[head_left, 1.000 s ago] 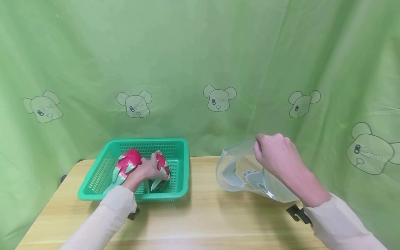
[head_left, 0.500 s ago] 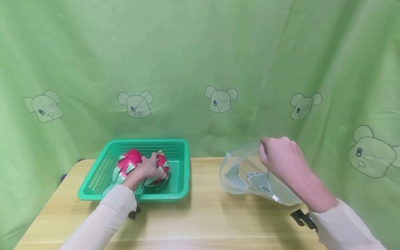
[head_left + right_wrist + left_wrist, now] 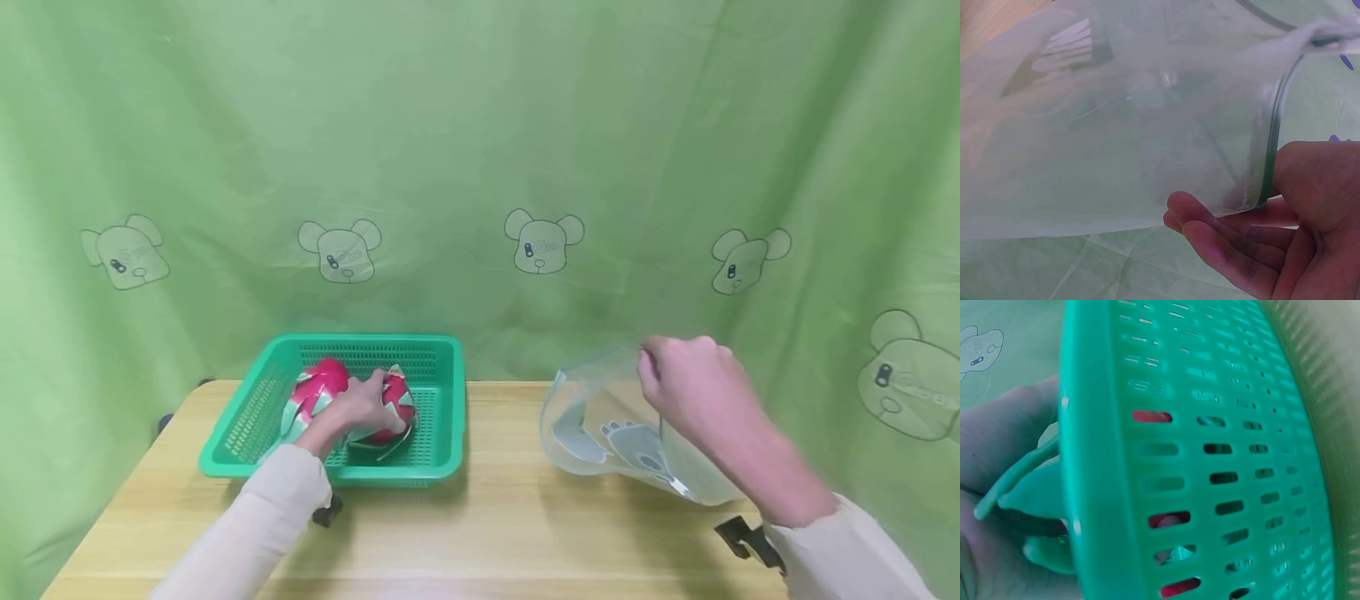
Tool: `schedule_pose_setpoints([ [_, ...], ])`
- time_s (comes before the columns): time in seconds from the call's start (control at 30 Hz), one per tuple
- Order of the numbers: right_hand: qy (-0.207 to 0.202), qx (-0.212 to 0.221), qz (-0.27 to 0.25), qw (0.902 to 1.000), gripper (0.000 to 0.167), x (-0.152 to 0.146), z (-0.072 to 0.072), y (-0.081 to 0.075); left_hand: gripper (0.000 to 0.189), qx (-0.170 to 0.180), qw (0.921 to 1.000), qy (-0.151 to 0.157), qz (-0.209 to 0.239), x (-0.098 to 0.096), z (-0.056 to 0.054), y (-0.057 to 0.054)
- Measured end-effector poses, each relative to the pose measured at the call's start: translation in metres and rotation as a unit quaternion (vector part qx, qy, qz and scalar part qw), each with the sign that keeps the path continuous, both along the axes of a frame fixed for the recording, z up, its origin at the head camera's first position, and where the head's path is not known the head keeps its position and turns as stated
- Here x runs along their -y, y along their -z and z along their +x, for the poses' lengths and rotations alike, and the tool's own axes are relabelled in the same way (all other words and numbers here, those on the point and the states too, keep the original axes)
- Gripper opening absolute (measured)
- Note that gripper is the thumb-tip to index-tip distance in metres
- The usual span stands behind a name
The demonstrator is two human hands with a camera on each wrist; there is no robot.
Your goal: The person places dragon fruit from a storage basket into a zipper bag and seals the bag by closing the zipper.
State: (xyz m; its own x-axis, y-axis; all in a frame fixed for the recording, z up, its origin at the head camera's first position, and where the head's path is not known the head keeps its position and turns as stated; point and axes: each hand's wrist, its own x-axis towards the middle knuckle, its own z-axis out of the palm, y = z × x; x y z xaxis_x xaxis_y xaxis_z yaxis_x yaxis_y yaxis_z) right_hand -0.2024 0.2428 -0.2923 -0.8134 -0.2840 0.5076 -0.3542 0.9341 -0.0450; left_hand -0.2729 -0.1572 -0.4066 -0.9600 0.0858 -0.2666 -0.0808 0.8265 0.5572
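My left hand (image 3: 362, 408) reaches into a green plastic basket (image 3: 455, 417) and grips the right-hand dragon fruit (image 3: 401, 400), fingers over its far side and thumb on the near right. Another pink-red dragon fruit (image 3: 321, 385) with pale green scales lies to its left, partly behind the wrist. In the left wrist view the perforated basket wall (image 3: 1094, 456) hides most of the grip; green scales (image 3: 1038, 490) poke out beside the palm. On the right, my right hand (image 3: 693, 385) pinches the upper edge of a clear zip bag (image 3: 585, 417) printed with grey paw shapes, its mouth spread toward the left.
Both stand over a light wooden table (image 3: 495, 517), the basket at the left and the bag held above the right side. A green curtain (image 3: 442, 150) with bear-head outlines hangs close behind the table's back edge and along both sides.
The dragon fruit in my left hand has turned and tilted slightly within the basket. My right hand and the bag have shifted a little right and lower in view, partly with the camera.
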Motion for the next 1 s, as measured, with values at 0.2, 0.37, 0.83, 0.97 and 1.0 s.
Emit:
schedule_pose_setpoints([
  [0.2, -0.003, -0.009, 0.003, 1.0, 0.038, -0.005, 0.002, 0.003, 0.102, 0.0, 0.9994, 0.018, -0.03, -0.008, 0.002, 0.002],
  [0.37, -0.006, -0.007, 0.002, 1.0, 0.04, -0.003, 0.002, 0.004, 0.104, 0.006, 0.9986, 0.01, -0.051, -0.01, 0.003, 0.003],
  [0.83, -0.003, 0.001, -0.004, 1.0, 0.037, -0.001, 0.002, 0.002, 0.105, -0.018, 0.9985, 0.005, -0.051, -0.007, 0.003, 0.002],
  [0.97, -0.004, 0.001, -0.005, 1.0, 0.037, -0.001, 0.001, 0.003, 0.105, -0.025, 0.9993, 0.004, -0.029, -0.001, 0.003, 0.002],
  [1.0, -0.004, 0.002, -0.005, 1.0, 0.035, -0.001, 0.001, 0.004, 0.105, -0.027, 0.9994, 0.005, -0.02, 0.001, 0.003, 0.002],
])
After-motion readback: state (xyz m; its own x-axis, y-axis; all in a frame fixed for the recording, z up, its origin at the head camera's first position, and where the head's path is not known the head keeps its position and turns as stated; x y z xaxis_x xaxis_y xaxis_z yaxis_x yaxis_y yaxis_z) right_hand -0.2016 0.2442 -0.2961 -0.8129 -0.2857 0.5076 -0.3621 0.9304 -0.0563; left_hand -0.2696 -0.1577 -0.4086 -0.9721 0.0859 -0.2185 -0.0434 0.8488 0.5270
